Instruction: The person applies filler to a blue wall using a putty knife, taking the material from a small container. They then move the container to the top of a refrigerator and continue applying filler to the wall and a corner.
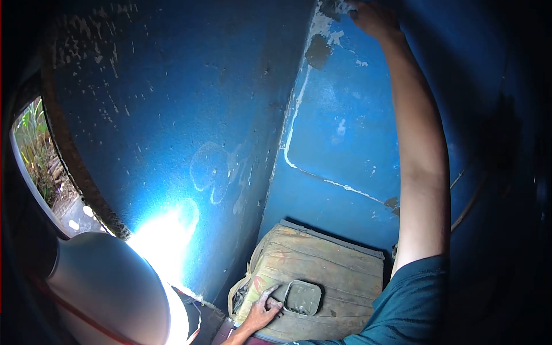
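My right hand (pixel 374 18) is raised to the top of the blue wall panel (pixel 345 121), beside patches of bare grey and whitish filler (pixel 319 52). The frame's upper edge cuts off part of its fingers, and anything held there is hidden. Low in the view, my left hand (pixel 264 311) rests on a worn, stained cloth-covered pad (pixel 339 264). Its fingers are apart, with the index finger stretched out. Next to these fingers stands a small, squarish, shallow container (pixel 303 298) with greyish contents; the fingertips are close to its left rim.
A bright lamp (pixel 115 287) with a rounded housing shines on the left blue wall (pixel 224 86). Behind it, a curved opening (pixel 49 158) shows plants and soil outside. A pale filler line (pixel 293 115) follows the corner and bends across the panel. Cables hang at the dark right.
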`<action>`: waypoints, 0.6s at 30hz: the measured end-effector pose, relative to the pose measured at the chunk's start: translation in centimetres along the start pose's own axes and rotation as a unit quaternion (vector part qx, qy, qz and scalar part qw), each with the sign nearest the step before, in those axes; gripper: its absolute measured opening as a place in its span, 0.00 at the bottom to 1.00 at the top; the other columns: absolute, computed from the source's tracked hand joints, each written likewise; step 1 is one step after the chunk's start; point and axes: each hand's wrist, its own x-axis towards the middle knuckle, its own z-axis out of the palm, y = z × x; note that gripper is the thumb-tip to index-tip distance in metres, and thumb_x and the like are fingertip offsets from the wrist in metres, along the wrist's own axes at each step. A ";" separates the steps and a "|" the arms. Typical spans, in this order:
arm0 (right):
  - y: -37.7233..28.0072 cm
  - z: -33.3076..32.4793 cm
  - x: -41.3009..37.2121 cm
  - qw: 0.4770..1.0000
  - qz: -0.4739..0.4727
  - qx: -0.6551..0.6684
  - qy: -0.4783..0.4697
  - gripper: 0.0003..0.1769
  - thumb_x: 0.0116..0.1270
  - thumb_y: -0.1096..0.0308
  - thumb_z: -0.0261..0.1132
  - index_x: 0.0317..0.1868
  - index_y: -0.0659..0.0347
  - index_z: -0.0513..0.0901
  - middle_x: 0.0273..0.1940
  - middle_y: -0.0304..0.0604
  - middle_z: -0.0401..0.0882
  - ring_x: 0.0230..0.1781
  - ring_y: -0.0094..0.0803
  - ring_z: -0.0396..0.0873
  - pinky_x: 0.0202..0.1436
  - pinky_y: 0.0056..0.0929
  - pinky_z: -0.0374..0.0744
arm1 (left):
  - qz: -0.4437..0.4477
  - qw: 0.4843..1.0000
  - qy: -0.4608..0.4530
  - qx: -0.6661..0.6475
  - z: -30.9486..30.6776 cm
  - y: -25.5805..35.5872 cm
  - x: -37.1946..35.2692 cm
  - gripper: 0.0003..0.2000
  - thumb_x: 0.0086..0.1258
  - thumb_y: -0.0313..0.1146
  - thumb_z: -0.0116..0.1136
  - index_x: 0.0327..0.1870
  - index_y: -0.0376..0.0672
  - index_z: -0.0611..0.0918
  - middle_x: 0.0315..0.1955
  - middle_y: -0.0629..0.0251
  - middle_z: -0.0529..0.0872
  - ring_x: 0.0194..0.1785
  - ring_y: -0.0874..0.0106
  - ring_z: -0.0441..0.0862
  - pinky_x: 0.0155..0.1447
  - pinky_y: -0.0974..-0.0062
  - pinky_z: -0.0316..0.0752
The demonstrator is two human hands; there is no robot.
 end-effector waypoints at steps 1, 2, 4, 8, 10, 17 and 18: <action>-0.2 -0.4 0.8 1.000 0.002 -0.007 0.012 0.23 0.69 0.58 0.61 0.63 0.50 0.83 0.66 0.53 0.79 0.67 0.55 0.74 0.72 0.53 0.71 | 0.002 1.000 -0.001 0.000 0.0 -0.2 0.2 0.30 0.76 0.33 0.60 0.76 0.37 0.66 0.27 0.66 0.86 0.32 0.78 0.85 0.42 0.76 0.80; -0.3 -0.9 1.6 1.000 0.004 -0.015 0.024 0.24 0.70 0.58 0.60 0.65 0.47 0.82 0.68 0.52 0.76 0.70 0.56 0.71 0.75 0.54 0.67 | 0.002 1.000 -0.002 -0.002 0.0 -0.1 0.3 0.30 0.76 0.33 0.60 0.76 0.37 0.66 0.27 0.66 0.86 0.32 0.78 0.85 0.42 0.76 0.80; 0.0 -0.1 3.2 0.999 0.025 0.018 -0.018 0.24 0.70 0.58 0.60 0.66 0.47 0.82 0.69 0.51 0.76 0.72 0.55 0.70 0.77 0.52 0.66 | -0.033 0.999 -0.009 -0.032 -0.1 0.9 0.2 0.30 0.75 0.34 0.63 0.75 0.37 0.67 0.28 0.63 0.88 0.32 0.76 0.86 0.45 0.74 0.80; 0.7 1.3 3.8 0.999 0.050 0.010 -0.007 0.25 0.72 0.60 0.58 0.68 0.48 0.80 0.72 0.52 0.73 0.75 0.54 0.67 0.79 0.50 0.63 | -0.002 1.000 0.000 0.023 -0.3 1.7 0.2 0.30 0.75 0.33 0.63 0.75 0.36 0.67 0.28 0.63 0.88 0.32 0.76 0.86 0.43 0.75 0.81; 2.1 3.2 5.0 0.997 0.063 0.044 -0.009 0.24 0.72 0.62 0.57 0.68 0.51 0.80 0.73 0.53 0.72 0.76 0.53 0.65 0.80 0.48 0.63 | -0.006 1.000 -0.004 0.007 -0.2 0.7 0.3 0.30 0.75 0.33 0.63 0.75 0.36 0.67 0.29 0.63 0.88 0.32 0.76 0.86 0.43 0.75 0.81; 0.2 -4.6 4.6 0.991 0.124 -0.002 -0.048 0.25 0.77 0.63 0.49 0.68 0.62 0.78 0.74 0.55 0.69 0.78 0.48 0.63 0.82 0.43 0.57 | -0.018 1.000 -0.013 -0.001 -0.1 0.7 0.2 0.30 0.76 0.33 0.61 0.76 0.37 0.66 0.27 0.65 0.87 0.32 0.78 0.85 0.43 0.76 0.79; -0.1 -5.5 4.6 0.985 0.086 -0.022 -0.147 0.26 0.77 0.62 0.48 0.70 0.61 0.76 0.75 0.55 0.67 0.79 0.48 0.61 0.83 0.43 0.55 | -0.018 1.000 -0.013 -0.001 0.0 0.5 0.1 0.30 0.76 0.33 0.61 0.76 0.37 0.66 0.27 0.65 0.87 0.32 0.78 0.85 0.43 0.76 0.79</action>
